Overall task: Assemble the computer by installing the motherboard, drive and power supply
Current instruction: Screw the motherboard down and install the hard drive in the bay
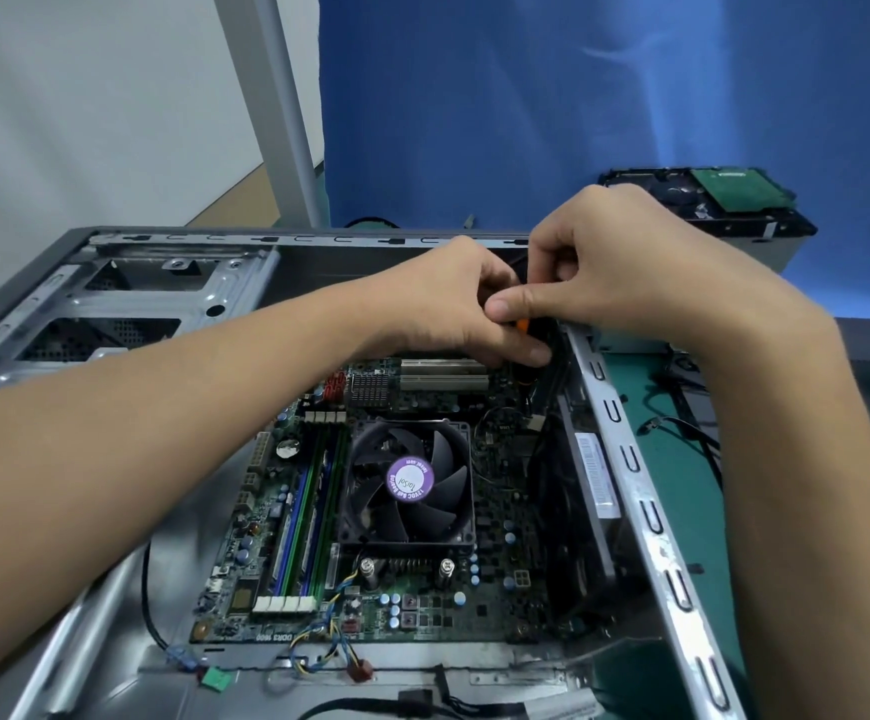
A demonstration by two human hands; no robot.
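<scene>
Pinching an orange-and-black handle (524, 325) together, left hand (448, 298) and right hand (625, 272) meet over the far right corner of the motherboard (498, 506), handle seemingly upright.

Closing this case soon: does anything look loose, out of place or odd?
Yes. The drive lies outside the case, circuit board up. A green plug and a red plug lie loose at the near edge. The left hand and right hand pinch an orange-and-black part.

Backdrop (578, 96): blue, twelve to two o'clock.
Post (279, 96): grey, eleven o'clock.
Mat (677, 480): green, three o'clock, under black cables (703, 434).
</scene>
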